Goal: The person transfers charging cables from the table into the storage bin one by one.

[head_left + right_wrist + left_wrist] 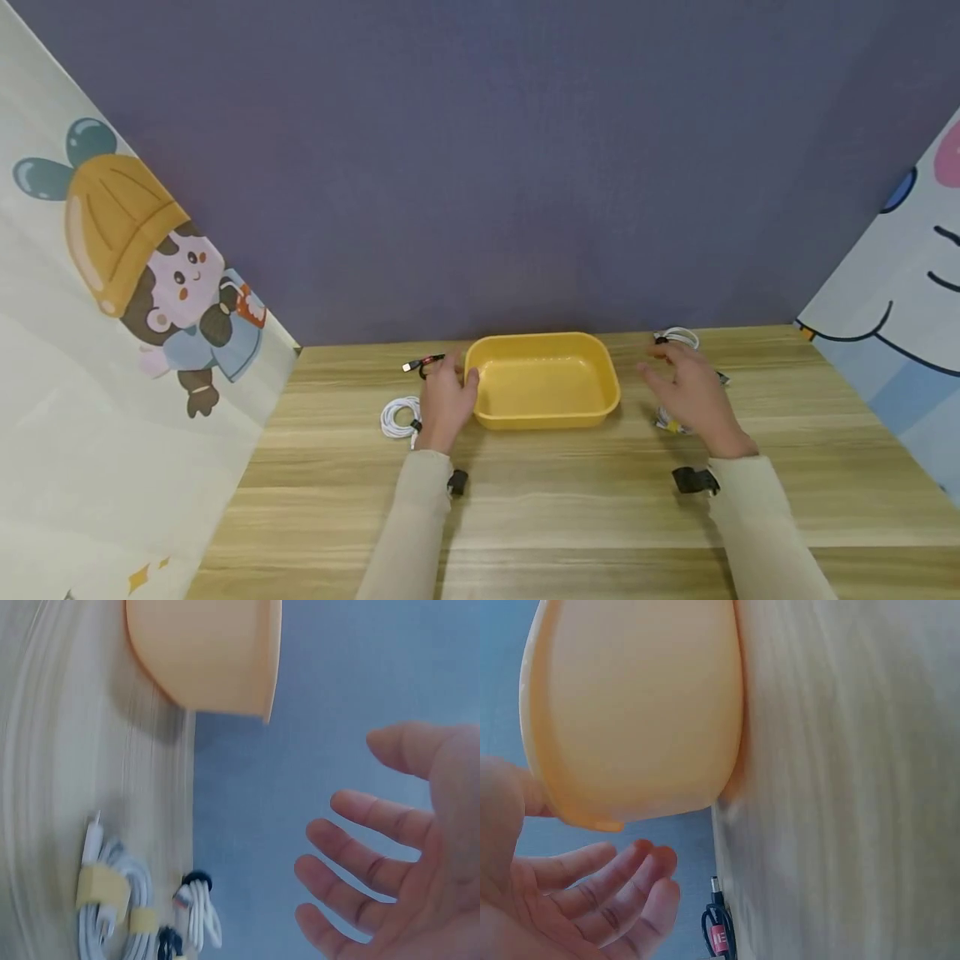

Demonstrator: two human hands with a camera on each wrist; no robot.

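A yellow plastic basin (pixel 543 421) stands on the wooden table, its inside bare in the head view. My left hand (pixel 447 398) is at its left end, the thumb right at the rim. In the left wrist view the fingers (pixel 607 900) are loosely bent below the basin's end, apart from its wall. To the right of the basin my right hand (pixel 693 396) hovers with spread, relaxed fingers, holding nothing. Beneath it lies a bundled grey-white cable (pixel 135 892) with yellow ties; a white coiled cable (pixel 199 911) with a black tie is farther back.
Left of the basin are a white coiled cable (pixel 393 417) and a black cable (pixel 422 364) with a red label. A dark cable (pixel 170 941) is partly hidden on the right. A blue-grey panel (pixel 525 167) rises behind the table (pixel 570 517), with printed side walls.
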